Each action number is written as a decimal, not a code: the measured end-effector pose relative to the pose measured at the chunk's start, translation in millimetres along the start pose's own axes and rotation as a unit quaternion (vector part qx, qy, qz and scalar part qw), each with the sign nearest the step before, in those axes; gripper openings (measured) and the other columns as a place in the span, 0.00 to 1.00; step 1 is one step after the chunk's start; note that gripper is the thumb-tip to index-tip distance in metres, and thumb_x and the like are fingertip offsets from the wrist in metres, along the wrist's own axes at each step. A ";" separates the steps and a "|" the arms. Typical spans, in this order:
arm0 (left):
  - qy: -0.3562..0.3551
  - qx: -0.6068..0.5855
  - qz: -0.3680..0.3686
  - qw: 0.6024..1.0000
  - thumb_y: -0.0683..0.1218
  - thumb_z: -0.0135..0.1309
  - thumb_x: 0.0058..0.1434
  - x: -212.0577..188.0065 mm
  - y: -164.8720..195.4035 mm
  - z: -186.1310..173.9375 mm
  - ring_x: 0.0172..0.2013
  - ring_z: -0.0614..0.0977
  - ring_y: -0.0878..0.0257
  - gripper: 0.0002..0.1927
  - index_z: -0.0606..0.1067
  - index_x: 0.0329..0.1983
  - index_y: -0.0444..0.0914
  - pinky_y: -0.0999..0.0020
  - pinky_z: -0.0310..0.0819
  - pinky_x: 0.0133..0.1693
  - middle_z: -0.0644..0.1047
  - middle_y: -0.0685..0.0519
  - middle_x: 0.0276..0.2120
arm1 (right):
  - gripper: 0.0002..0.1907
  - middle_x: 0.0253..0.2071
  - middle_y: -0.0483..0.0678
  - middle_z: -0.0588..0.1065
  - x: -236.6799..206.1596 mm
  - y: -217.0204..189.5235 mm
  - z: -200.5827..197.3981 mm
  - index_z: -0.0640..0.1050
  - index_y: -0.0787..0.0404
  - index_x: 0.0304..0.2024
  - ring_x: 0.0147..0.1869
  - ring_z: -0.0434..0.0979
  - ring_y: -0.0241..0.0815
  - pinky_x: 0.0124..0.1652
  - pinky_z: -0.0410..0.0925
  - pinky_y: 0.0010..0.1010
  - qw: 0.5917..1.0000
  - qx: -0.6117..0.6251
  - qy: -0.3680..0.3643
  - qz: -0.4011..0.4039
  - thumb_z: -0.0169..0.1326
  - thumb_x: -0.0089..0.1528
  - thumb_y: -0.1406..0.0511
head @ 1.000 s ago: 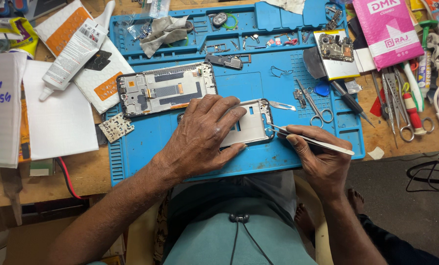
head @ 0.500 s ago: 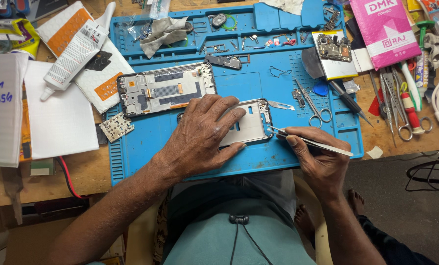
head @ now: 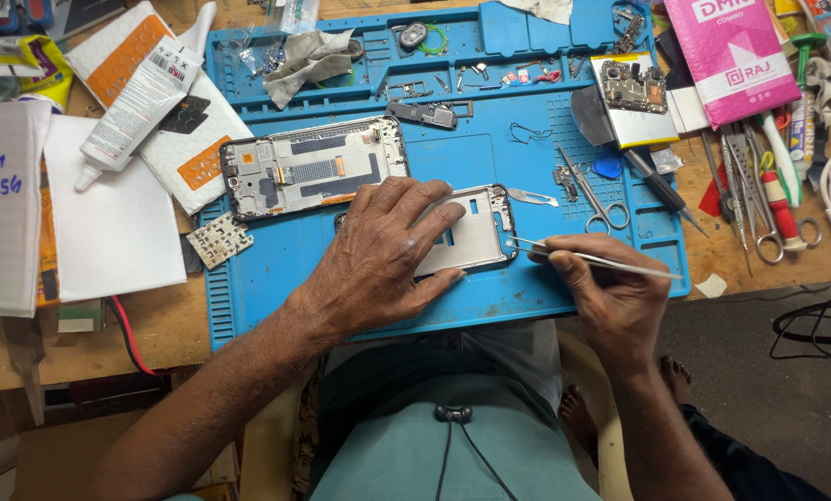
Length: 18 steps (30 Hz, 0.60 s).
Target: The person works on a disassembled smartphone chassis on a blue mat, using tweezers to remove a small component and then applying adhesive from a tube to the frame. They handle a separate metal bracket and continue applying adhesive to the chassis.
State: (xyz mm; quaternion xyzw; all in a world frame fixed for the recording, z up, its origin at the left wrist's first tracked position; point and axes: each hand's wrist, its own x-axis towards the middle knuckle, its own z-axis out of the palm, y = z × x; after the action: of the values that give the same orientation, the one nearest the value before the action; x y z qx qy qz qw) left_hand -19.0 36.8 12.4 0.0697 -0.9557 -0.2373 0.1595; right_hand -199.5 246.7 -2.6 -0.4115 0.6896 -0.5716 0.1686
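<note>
Our wooden counter (head: pixel 165 325) carries a blue mat (head: pixel 489 158); a pink package (head: pixel 733 51) lies at 1 o'clock. Left hand (head: pixel 378 255) pins the phone frame (head: pixel 476 232); right hand (head: pixel 610 288) grips tweezers (head: pixel 601 260).

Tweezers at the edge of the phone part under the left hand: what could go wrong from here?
1. The tweezers in the right hand have fine tips at the rim of the white phone frame; a slip could scratch it.
2. The left hand only presses the frame flat on the blue mat, so it may slide.
3. Tiny loose parts near the scissors could be knocked away.
</note>
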 end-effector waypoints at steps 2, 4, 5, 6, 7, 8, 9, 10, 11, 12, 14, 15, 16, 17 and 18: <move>-0.001 0.001 -0.001 1.000 0.56 0.65 0.57 -0.3 -0.1 0.6 0.59 0.71 0.48 0.32 0.73 0.60 0.36 0.48 0.65 0.57 0.72 0.43 0.59 | 0.06 0.42 0.50 0.83 3.9 -3.2 -2.4 0.82 0.63 0.45 0.46 0.86 0.38 0.47 0.80 0.27 1.000 0.012 0.005 0.021 0.61 0.66 0.67; -0.002 0.005 -0.003 1.000 0.56 0.64 0.56 -1.1 0.1 0.8 0.59 0.71 0.47 0.32 0.73 0.60 0.36 0.48 0.65 0.56 0.72 0.43 0.59 | 0.06 0.42 0.51 0.83 10.2 -7.8 -6.2 0.82 0.64 0.44 0.45 0.85 0.38 0.46 0.80 0.28 0.999 -0.026 0.008 0.041 0.62 0.65 0.68; -0.003 0.003 -0.003 1.000 0.57 0.64 0.57 -1.3 0.3 1.0 0.59 0.71 0.48 0.32 0.73 0.60 0.36 0.48 0.65 0.57 0.72 0.43 0.59 | 0.07 0.41 0.51 0.83 14.7 -9.8 -8.2 0.82 0.64 0.44 0.44 0.85 0.38 0.46 0.80 0.28 0.998 -0.035 -0.011 0.056 0.62 0.63 0.68; -0.003 0.000 -0.003 1.000 0.57 0.64 0.57 -1.3 0.4 1.1 0.59 0.71 0.48 0.32 0.73 0.60 0.36 0.48 0.65 0.57 0.72 0.43 0.59 | 0.09 0.41 0.51 0.83 19.6 -11.4 -10.3 0.82 0.64 0.44 0.44 0.85 0.39 0.45 0.79 0.28 0.996 -0.044 -0.029 0.072 0.63 0.62 0.69; -0.004 -0.002 -0.003 1.000 0.57 0.64 0.57 -0.9 0.3 1.3 0.59 0.71 0.48 0.31 0.73 0.59 0.36 0.48 0.65 0.57 0.72 0.43 0.59 | 0.10 0.41 0.51 0.83 24.2 -12.4 -11.0 0.82 0.65 0.44 0.43 0.84 0.39 0.44 0.79 0.29 0.994 -0.053 -0.046 0.087 0.63 0.60 0.69; -0.003 -0.001 -0.002 1.000 0.57 0.65 0.57 -0.4 0.3 1.5 0.59 0.71 0.48 0.32 0.74 0.59 0.36 0.48 0.65 0.57 0.72 0.43 0.59 | 0.09 0.41 0.52 0.83 28.5 -12.5 -10.6 0.82 0.65 0.43 0.43 0.84 0.39 0.44 0.79 0.29 0.993 -0.048 -0.048 0.094 0.64 0.60 0.70; -0.002 0.000 -0.002 1.000 0.57 0.65 0.57 -0.2 0.5 1.7 0.59 0.71 0.48 0.32 0.74 0.59 0.36 0.48 0.65 0.57 0.72 0.43 0.59 | 0.09 0.40 0.53 0.83 32.1 -12.1 -9.6 0.83 0.66 0.42 0.43 0.84 0.40 0.43 0.78 0.29 0.993 -0.044 -0.051 0.100 0.64 0.59 0.71; 0.000 0.001 -0.003 1.000 0.57 0.65 0.57 -0.3 0.7 1.7 0.59 0.71 0.48 0.32 0.74 0.59 0.36 0.48 0.65 0.57 0.72 0.43 0.59 | 0.08 0.40 0.53 0.83 34.6 -11.4 -8.5 0.83 0.67 0.41 0.43 0.84 0.40 0.43 0.78 0.29 0.992 -0.039 -0.055 0.106 0.64 0.59 0.72; 0.002 0.002 -0.003 1.000 0.57 0.65 0.57 -0.5 0.7 1.5 0.59 0.71 0.48 0.32 0.74 0.59 0.36 0.48 0.65 0.57 0.72 0.43 0.59 | 0.07 0.39 0.54 0.83 36.2 -10.4 -7.1 0.82 0.67 0.41 0.42 0.85 0.40 0.43 0.79 0.29 0.991 -0.016 -0.047 0.124 0.64 0.60 0.72; 0.003 0.002 -0.003 1.000 0.57 0.65 0.57 -0.9 0.7 1.3 0.59 0.71 0.48 0.32 0.74 0.59 0.36 0.48 0.65 0.57 0.72 0.43 0.59 | 0.06 0.38 0.54 0.83 37.3 -8.9 -4.9 0.82 0.67 0.40 0.42 0.86 0.40 0.43 0.80 0.28 0.989 0.007 -0.039 0.143 0.63 0.60 0.72; 0.004 0.001 -0.003 1.000 0.57 0.65 0.56 -0.6 0.5 1.0 0.59 0.71 0.48 0.32 0.74 0.59 0.36 0.48 0.66 0.57 0.72 0.43 0.59 | 0.05 0.37 0.55 0.83 38.3 -6.5 -2.8 0.81 0.68 0.40 0.42 0.87 0.40 0.43 0.81 0.27 0.987 0.039 -0.031 0.154 0.62 0.62 0.72; 0.003 0.000 -0.003 1.000 0.57 0.65 0.56 -0.6 0.6 0.8 0.59 0.71 0.48 0.32 0.74 0.59 0.36 0.48 0.66 0.57 0.72 0.43 0.58 | 0.05 0.38 0.55 0.83 38.2 -5.6 -1.8 0.81 0.68 0.41 0.42 0.87 0.41 0.44 0.81 0.27 0.987 0.049 -0.031 0.148 0.62 0.62 0.72; 0.002 -0.001 -0.002 1.000 0.56 0.65 0.56 -0.6 1.0 0.6 0.59 0.71 0.48 0.32 0.74 0.59 0.35 0.48 0.66 0.57 0.72 0.43 0.58 | 0.06 0.38 0.55 0.83 37.9 -5.2 -1.4 0.81 0.69 0.41 0.42 0.87 0.41 0.44 0.81 0.27 0.988 0.059 -0.030 0.142 0.62 0.62 0.72; -0.001 0.000 -0.004 1.000 0.56 0.65 0.56 -0.5 1.4 0.3 0.59 0.71 0.48 0.32 0.74 0.59 0.35 0.48 0.66 0.57 0.72 0.43 0.58 | 0.05 0.38 0.55 0.83 37.5 -5.0 -0.9 0.81 0.69 0.41 0.42 0.87 0.41 0.44 0.81 0.27 0.988 0.050 -0.034 0.143 0.62 0.62 0.72; -0.002 0.002 -0.004 1.000 0.56 0.65 0.56 -0.3 1.8 -0.1 0.59 0.71 0.48 0.32 0.74 0.59 0.35 0.48 0.66 0.57 0.72 0.43 0.58 | 0.05 0.37 0.55 0.83 37.4 -5.2 -0.5 0.81 0.69 0.41 0.43 0.86 0.41 0.44 0.81 0.27 0.988 0.042 -0.038 0.143 0.61 0.62 0.73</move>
State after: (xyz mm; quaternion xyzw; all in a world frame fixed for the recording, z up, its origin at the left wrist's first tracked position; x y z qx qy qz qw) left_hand -18.8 38.5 13.3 0.0737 -0.9562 -0.2364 0.1562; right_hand -220.5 218.5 11.2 -0.3225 0.7099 -0.5540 0.2918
